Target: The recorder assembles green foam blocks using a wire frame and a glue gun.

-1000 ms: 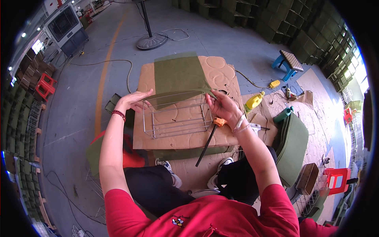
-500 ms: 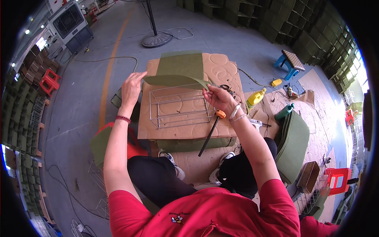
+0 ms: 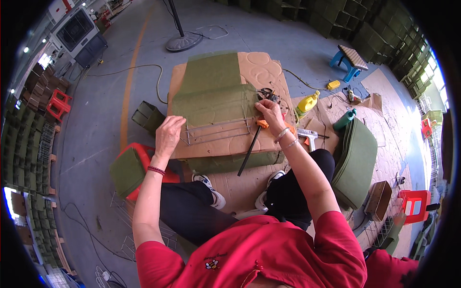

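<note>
A thin green fabric sheet [image 3: 211, 103] lies over a silver wire frame [image 3: 216, 136] on the cardboard-topped work surface [image 3: 266, 72]. Its far part stretches flat beyond the frame. My left hand [image 3: 169, 137] pinches the sheet's near left corner beside the frame. At the near right corner, my right hand [image 3: 272, 116] has its fingers closed on the sheet's edge. Just below the right hand, a black rod with an orange end [image 3: 249, 149] leans over the near edge. Dark-handled scissors [image 3: 269, 94] lie beyond that hand.
On the right are a yellow bottle [image 3: 307, 104], a green bottle [image 3: 345, 119], a white glue gun [image 3: 309, 137] and stacked green sheets [image 3: 356, 165]. A red stool [image 3: 144, 156] bearing green material stands left. Farther off are a blue stool [image 3: 346, 65] and a round stand base [image 3: 184, 42].
The raised near part of the sheet has come down toward me over the wire frame. Both hands have moved lower and nearer, the left one most, still gripping the sheet.
</note>
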`<state>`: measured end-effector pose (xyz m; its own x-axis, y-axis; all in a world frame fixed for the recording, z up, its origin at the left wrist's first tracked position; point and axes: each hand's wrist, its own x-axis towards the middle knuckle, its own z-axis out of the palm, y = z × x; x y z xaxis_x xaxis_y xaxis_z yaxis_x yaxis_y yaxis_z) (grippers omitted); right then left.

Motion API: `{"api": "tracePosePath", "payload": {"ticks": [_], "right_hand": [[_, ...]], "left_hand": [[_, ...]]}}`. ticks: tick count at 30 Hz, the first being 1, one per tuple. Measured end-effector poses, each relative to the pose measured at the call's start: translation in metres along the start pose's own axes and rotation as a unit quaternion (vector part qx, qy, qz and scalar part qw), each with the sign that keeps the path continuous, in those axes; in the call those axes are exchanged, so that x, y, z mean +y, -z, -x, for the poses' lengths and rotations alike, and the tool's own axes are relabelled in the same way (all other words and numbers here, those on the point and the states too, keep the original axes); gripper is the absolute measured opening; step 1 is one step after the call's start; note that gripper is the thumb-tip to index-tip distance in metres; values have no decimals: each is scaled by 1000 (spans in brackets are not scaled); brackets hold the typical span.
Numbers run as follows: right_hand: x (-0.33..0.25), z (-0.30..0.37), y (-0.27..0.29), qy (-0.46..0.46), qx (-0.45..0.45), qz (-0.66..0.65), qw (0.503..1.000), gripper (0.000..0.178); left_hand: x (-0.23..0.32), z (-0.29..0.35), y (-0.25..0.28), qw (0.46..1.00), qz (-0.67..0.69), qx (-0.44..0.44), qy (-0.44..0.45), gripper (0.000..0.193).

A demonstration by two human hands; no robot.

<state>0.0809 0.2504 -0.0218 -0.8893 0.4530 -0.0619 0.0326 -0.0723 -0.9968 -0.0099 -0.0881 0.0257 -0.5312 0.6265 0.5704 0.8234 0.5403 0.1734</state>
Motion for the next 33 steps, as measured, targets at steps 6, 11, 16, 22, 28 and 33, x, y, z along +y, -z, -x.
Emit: {"api": "tracePosePath", "payload": {"ticks": [6,11,16,22,28,33], "right_hand": [[16,17,-2,-28,-23,-37,999,15],[27,19,-6,3,-18,-47,999,11],[27,26,-15,13,-1,-96,995,10],[26,24,-19,32,-10,-107,994,13],[29,36,-21,43,-6,-132,990,11],[37,38,-18,57,11,-175,983,9]], "left_hand": [[4,15,0,997,-9,2,72,23],[6,20,-3,994,23,29,105,24],[7,28,7,994,33,31,104,23],[10,35,17,996,43,5,76,20],[15,35,22,1000,-5,-1,26,17],[28,23,21,999,-24,-34,19,25]]}}
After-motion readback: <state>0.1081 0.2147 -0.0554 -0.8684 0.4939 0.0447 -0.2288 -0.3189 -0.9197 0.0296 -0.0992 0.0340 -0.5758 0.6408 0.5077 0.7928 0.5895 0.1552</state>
